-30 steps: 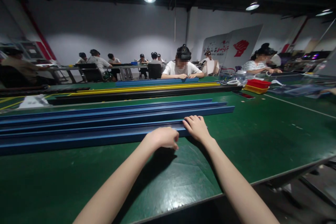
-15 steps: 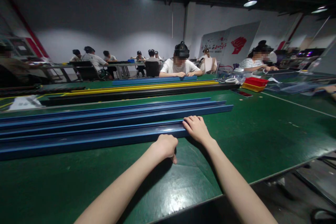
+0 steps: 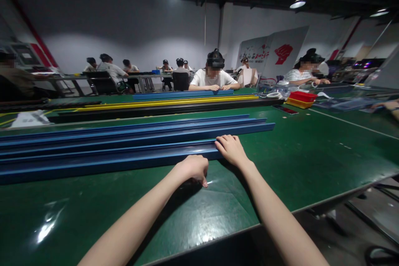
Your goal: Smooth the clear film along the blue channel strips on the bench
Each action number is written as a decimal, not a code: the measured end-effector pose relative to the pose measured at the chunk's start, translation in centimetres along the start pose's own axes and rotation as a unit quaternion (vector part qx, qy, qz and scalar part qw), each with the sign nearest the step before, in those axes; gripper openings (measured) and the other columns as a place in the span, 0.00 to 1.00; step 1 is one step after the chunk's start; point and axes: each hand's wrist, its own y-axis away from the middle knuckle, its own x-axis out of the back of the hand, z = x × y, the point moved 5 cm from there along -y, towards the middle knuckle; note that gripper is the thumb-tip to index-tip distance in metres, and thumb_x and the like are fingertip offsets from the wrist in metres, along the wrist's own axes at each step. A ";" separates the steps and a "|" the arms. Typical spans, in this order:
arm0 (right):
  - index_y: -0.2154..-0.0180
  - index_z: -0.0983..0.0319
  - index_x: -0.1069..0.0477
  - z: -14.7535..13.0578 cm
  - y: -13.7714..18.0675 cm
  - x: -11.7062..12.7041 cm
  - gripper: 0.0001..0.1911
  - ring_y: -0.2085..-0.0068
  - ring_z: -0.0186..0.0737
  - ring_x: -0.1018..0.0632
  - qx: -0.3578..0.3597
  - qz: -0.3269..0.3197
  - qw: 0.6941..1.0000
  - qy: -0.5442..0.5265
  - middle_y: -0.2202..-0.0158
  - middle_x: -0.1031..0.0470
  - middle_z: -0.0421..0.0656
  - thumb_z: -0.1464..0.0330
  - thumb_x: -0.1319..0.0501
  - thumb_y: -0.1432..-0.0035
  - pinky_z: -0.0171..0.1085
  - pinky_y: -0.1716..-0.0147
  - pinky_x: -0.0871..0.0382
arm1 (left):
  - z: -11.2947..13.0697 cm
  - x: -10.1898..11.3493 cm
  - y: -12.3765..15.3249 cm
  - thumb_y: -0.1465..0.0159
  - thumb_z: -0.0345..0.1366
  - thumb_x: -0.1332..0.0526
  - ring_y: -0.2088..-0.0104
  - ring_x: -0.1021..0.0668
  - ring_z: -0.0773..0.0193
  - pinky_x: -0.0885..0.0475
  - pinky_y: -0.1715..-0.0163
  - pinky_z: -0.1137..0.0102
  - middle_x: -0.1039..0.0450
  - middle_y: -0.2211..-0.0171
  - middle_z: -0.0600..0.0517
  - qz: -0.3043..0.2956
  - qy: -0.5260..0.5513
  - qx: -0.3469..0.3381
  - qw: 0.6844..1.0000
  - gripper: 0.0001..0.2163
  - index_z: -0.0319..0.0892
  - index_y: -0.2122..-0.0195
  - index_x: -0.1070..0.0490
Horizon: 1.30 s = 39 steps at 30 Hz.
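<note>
Several long blue plastic channels [image 3: 124,141] lie side by side across the green table [image 3: 311,153]. My right hand [image 3: 230,149] rests on the right end of the nearest blue channel [image 3: 102,160], fingers curled over its top edge. My left hand [image 3: 193,168] is curled into a loose fist just in front of that channel, knuckles against its near side and thumb pointing down at the table; what it holds, if anything, is hidden.
Yellow and black channels [image 3: 168,106] lie farther back. A red and yellow tray [image 3: 301,98] and tape rolls [image 3: 274,95] sit at the right. A person in white [image 3: 213,77] sits opposite; other people work at tables behind.
My left hand has slid back off the nearest channel toward me and lower onto the table. My right hand stays on the channel's end. The view has tilted slightly.
</note>
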 end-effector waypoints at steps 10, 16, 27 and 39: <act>0.56 0.60 0.31 0.4 0.1 0.0 0.18 0.50 0.42 0.33 0.006 0.058 0.998 -0.031 0.49 0.33 0.47 0.61 0.55 0.38 0.41 0.54 0.45 | -0.7 -0.2 -0.2 0.46 0.35 0.41 0.77 0.26 0.66 0.39 0.80 0.75 0.26 0.80 0.52 -0.010 0.060 -0.003 0.998 0.06 0.41 0.75 0.25; 0.59 0.61 0.31 0.3 0.2 1.7 0.16 0.53 0.40 0.32 0.018 0.150 0.986 -0.064 0.53 0.30 0.46 0.64 0.54 0.39 0.40 0.55 0.44 | -1.1 1.7 1.0 0.44 0.35 0.44 0.76 0.26 0.66 0.38 0.79 0.76 0.26 0.78 0.52 0.056 0.040 0.010 0.998 0.07 0.44 0.71 0.26; 0.57 0.63 0.32 -0.9 1.0 3.7 0.15 0.53 0.40 0.31 0.038 0.251 0.964 -0.080 0.56 0.28 0.47 0.66 0.52 0.40 0.41 0.53 0.44 | -3.9 5.6 2.9 0.38 0.38 0.49 0.64 0.24 0.60 0.35 0.69 0.72 0.25 0.65 0.52 0.300 0.009 0.113 0.947 0.09 0.47 0.64 0.29; 0.41 0.60 0.47 -4.0 0.2 -0.3 0.25 0.40 0.43 0.45 0.124 0.044 0.991 0.007 0.39 0.46 0.46 0.61 0.57 0.38 0.46 0.44 0.51 | -5.6 4.2 1.4 0.35 0.38 0.53 0.64 0.26 0.61 0.37 0.68 0.71 0.29 0.64 0.48 0.377 -0.103 0.140 0.910 0.11 0.42 0.64 0.32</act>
